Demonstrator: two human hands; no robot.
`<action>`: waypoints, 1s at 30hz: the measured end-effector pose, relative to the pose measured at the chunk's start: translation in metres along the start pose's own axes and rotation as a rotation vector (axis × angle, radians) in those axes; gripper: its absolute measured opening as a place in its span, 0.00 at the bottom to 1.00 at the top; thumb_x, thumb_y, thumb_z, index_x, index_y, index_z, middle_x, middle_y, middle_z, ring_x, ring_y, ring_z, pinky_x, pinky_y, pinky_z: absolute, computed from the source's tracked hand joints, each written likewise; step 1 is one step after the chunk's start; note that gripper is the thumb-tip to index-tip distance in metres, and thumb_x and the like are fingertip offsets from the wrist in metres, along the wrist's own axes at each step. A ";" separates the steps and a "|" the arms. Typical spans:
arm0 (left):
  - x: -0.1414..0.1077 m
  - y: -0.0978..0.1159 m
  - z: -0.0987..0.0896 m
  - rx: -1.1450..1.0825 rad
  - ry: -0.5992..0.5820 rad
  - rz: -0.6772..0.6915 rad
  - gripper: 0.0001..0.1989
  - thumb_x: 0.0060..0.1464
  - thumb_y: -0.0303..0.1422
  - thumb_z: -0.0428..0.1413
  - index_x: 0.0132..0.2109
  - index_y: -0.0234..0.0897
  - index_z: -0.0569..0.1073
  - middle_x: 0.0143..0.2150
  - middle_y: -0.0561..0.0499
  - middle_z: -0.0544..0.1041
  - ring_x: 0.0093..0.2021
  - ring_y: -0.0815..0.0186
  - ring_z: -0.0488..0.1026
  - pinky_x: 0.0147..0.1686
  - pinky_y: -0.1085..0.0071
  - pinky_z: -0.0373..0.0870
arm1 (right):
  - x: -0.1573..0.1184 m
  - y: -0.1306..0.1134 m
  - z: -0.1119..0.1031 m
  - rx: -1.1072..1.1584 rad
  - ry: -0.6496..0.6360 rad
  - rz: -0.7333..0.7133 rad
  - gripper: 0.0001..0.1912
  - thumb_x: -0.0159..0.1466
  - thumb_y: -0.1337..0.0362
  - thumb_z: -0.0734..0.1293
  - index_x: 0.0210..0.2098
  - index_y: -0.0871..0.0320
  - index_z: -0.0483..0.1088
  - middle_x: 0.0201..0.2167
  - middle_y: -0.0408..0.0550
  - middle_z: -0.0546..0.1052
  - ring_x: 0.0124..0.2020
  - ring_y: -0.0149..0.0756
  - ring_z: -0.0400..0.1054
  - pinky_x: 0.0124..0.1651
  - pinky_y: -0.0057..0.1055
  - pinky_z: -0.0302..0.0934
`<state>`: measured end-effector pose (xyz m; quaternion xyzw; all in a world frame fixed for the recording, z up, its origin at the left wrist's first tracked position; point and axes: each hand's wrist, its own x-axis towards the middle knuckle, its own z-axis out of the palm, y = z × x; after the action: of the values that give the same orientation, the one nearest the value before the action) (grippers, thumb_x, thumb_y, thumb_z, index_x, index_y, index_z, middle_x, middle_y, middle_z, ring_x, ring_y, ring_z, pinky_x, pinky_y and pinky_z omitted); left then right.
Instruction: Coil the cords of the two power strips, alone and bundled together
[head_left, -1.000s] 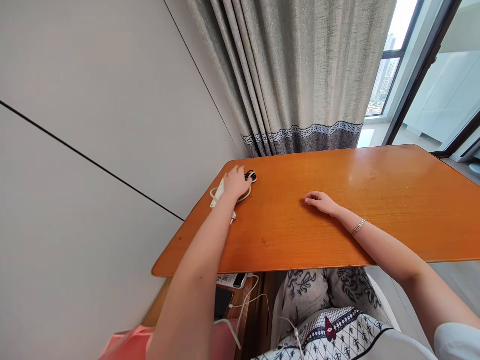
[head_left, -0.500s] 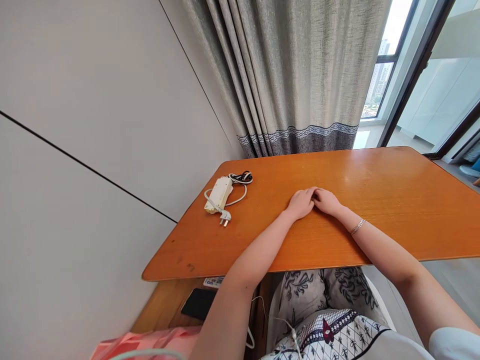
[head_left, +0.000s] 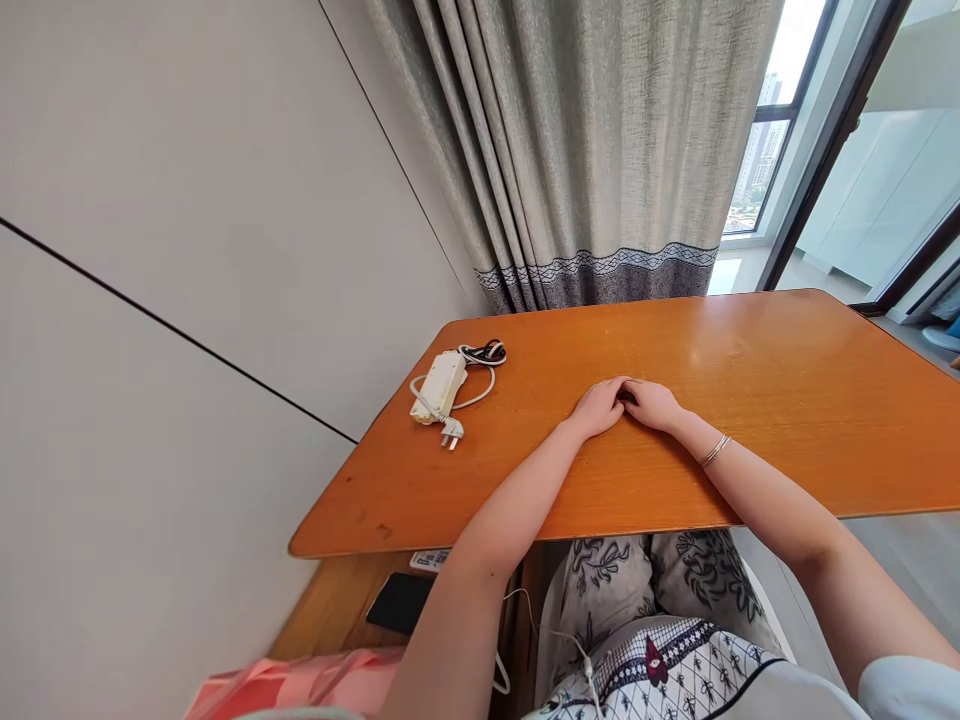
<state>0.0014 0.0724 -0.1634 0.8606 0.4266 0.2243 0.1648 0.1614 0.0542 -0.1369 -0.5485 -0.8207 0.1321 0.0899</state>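
The left hand (head_left: 598,408) and the right hand (head_left: 651,404) rest on the wooden worktop (head_left: 765,400), near its middle, with their fingertips touching each other; the fingers of both are loosely bent and neither holds a thing; whether thumb and fingers close together within each hand I cannot tell. The white power strip (head_left: 442,382) lies on the far left part of the worktop, well apart from both hands, the left hand being the nearer; its plug (head_left: 452,430) lies at its near end, prongs towards the near side; a white cable (head_left: 480,397) loops to its right, and a bundled black cable (head_left: 492,352) lies just beyond, on the far side. Bracelets (head_left: 716,451) circle the right wrist; a dark phone (head_left: 398,602) lies below the near left edge; a grey curtain (head_left: 615,150) hangs beyond the far edge.
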 end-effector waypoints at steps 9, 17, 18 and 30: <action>-0.001 -0.003 0.001 -0.017 0.000 0.009 0.26 0.55 0.21 0.51 0.62 0.33 0.68 0.62 0.39 0.76 0.61 0.55 0.74 0.65 0.56 0.68 | 0.000 0.001 0.001 -0.026 0.004 -0.008 0.19 0.72 0.63 0.61 0.59 0.60 0.71 0.60 0.56 0.77 0.59 0.45 0.73 0.58 0.34 0.65; -0.001 -0.003 0.001 -0.030 -0.001 0.014 0.27 0.55 0.21 0.50 0.62 0.33 0.68 0.61 0.39 0.76 0.61 0.55 0.74 0.65 0.56 0.69 | 0.002 0.003 0.003 -0.024 0.010 -0.017 0.19 0.72 0.64 0.61 0.59 0.59 0.71 0.59 0.55 0.77 0.58 0.44 0.73 0.57 0.34 0.65; -0.001 -0.003 0.001 -0.031 -0.003 0.015 0.26 0.55 0.21 0.50 0.62 0.33 0.68 0.61 0.39 0.76 0.61 0.55 0.74 0.64 0.56 0.69 | 0.002 0.004 0.003 -0.023 0.011 -0.016 0.19 0.72 0.63 0.61 0.59 0.59 0.71 0.59 0.55 0.77 0.58 0.44 0.73 0.57 0.33 0.65; -0.002 -0.003 0.000 -0.033 -0.002 0.010 0.27 0.55 0.21 0.51 0.62 0.34 0.68 0.62 0.40 0.76 0.61 0.55 0.74 0.65 0.55 0.69 | 0.002 0.004 0.004 -0.033 0.015 -0.016 0.19 0.72 0.63 0.60 0.59 0.60 0.71 0.59 0.57 0.77 0.58 0.44 0.74 0.57 0.34 0.65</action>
<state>-0.0015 0.0728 -0.1658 0.8602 0.4182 0.2311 0.1781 0.1635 0.0567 -0.1418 -0.5441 -0.8266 0.1135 0.0881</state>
